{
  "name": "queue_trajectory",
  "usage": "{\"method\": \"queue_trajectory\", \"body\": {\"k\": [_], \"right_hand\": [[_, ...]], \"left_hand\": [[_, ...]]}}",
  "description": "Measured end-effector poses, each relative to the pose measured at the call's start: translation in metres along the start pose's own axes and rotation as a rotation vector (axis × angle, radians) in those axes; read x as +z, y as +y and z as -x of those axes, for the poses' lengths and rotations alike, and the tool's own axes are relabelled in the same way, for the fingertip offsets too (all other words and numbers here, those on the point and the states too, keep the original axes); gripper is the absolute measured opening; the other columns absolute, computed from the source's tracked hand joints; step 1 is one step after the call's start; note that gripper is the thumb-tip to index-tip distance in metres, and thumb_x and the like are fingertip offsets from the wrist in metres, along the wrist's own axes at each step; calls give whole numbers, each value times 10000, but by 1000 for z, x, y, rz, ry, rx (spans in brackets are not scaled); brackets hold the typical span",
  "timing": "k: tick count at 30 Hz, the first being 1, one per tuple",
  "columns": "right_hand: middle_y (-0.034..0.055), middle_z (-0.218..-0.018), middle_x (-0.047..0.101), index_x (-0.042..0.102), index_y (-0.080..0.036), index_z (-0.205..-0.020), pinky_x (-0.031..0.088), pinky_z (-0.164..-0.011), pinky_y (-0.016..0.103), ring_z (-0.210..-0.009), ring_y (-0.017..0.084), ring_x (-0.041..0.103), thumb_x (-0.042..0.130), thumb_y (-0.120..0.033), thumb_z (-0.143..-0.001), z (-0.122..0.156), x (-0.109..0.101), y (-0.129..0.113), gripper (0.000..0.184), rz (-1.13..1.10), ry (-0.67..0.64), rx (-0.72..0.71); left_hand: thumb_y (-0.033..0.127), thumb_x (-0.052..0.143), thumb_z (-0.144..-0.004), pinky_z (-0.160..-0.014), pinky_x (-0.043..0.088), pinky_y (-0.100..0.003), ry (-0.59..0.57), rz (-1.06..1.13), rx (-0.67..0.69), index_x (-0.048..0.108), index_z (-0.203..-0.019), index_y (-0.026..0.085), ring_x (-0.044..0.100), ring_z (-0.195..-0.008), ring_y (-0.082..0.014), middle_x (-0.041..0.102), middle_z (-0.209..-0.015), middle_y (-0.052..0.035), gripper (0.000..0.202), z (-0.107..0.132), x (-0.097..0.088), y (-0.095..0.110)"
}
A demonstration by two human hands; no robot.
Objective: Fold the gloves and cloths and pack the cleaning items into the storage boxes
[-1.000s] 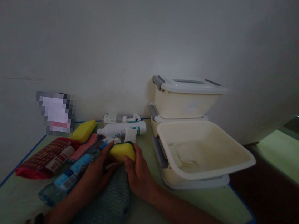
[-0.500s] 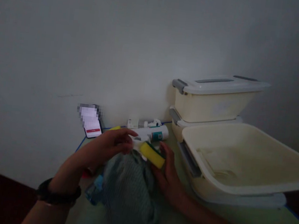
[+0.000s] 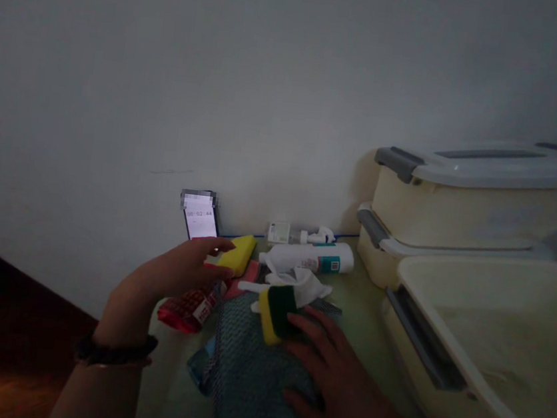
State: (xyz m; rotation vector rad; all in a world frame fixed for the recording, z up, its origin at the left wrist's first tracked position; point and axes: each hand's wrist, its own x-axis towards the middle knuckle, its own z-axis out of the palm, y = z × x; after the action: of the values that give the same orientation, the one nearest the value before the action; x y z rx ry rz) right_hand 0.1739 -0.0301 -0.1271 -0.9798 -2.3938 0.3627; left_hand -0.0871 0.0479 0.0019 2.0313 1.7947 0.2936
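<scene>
My left hand (image 3: 188,269) reaches in from the left, thumb and fingers apart at the near end of a yellow sponge (image 3: 240,255). I cannot tell whether it touches. Below its wrist side sits a red printed packet (image 3: 189,309). My right hand (image 3: 325,369) is spread low over a blue-green cloth (image 3: 253,380), its fingertips at the edge of a yellow sponge with a green scouring side (image 3: 281,311). That sponge rests at the cloth's far end. White crumpled gloves or cloth (image 3: 302,285) lie just beyond it.
A white bottle (image 3: 298,257) and a clear spray bottle (image 3: 288,233) lie near the wall. A phone (image 3: 201,217) leans on the wall. At right stand an open cream bin (image 3: 442,362) and stacked lidded bins (image 3: 449,212). A small blue item (image 3: 200,364) is beside the cloth.
The view has swung left. My right hand has let go of the green-and-yellow sponge, now down on the flattened cloth. My left hand has moved left to the other sponge.
</scene>
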Motion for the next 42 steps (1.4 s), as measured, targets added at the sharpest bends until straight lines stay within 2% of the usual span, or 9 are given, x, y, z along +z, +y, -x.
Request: {"method": "queue_trajectory", "body": {"k": [8,13,18,23,26,30,33,37,42], "right_hand": [[165,-1298,464,549,-180,-1030,468,-961,524,-1206,301,484,574,-195,-814,1,10,1,218,68,163,177],[64,-1456,349,479,-246,-1159,388,-1044,500,-1381,262,241,518,-120,-824,0,-3,-1,360,59,176,-106],[32,-1509,302,382,-321,-1371,395,-994,589,-1371,348,248,603,-324,-810,-1,-2,-1,603,92,-141,-146],[101,-1536,210,180,-316,-1460,396,-991,588,-1363,361,265,661,-251,-754,3,11,3,858,84,48,-44],[186,-1539,127,-2,-274,-1474,401,-974,601,-1359,393,249,726,-324,-700,-7,3,-7,1064,-112,184,46],[188,-1460,340,-94,-264,-1452,459,-973,483,-1273,308,442,735,-320,-703,-46,-30,-38,1119,-599,255,137],[118,-1339,500,158,-276,-1421,526,-896,425,-1107,251,588,740,-272,-685,-81,-58,-56,938,-772,218,138],[83,-1260,547,331,-256,-1327,515,-902,416,-1070,239,587,770,-260,-631,-107,-85,-62,823,-665,242,167],[109,-1374,449,264,-254,-1382,485,-942,460,-1154,264,529,682,-151,-693,-114,-86,-66,812,-392,496,109]], "left_hand": [[414,729,-535,-546,524,-325,-223,4,-259,612,-958,200,700,-709,-285,736,-803,-82,488,-10,18,-42],[360,708,-572,-426,498,-284,-234,38,-305,548,-1004,171,694,-609,-271,727,-780,-104,498,-4,17,-33],[460,667,-677,-479,528,-267,-1,192,-139,430,-1209,177,695,-696,-247,711,-903,-99,647,21,-7,9],[299,680,-737,-682,561,-290,-70,544,338,423,-1145,223,660,-868,-208,662,-991,-32,488,29,-8,32],[243,723,-706,-751,549,-305,-67,630,476,403,-1136,216,632,-933,-212,622,-1059,-46,537,28,0,38],[215,769,-657,-761,540,-282,9,733,552,392,-1098,239,595,-1016,-224,562,-1147,-55,580,28,8,48],[256,769,-665,-794,524,-277,186,817,627,404,-1054,251,567,-1042,-215,512,-1187,-52,533,30,8,53],[359,673,-773,-864,493,-294,410,850,655,448,-1006,245,539,-1072,-208,500,-1202,-52,344,43,-6,50],[243,678,-780,-780,553,-316,288,839,433,338,-1220,333,607,-1002,-209,452,-1312,-62,563,56,-22,35]]}}
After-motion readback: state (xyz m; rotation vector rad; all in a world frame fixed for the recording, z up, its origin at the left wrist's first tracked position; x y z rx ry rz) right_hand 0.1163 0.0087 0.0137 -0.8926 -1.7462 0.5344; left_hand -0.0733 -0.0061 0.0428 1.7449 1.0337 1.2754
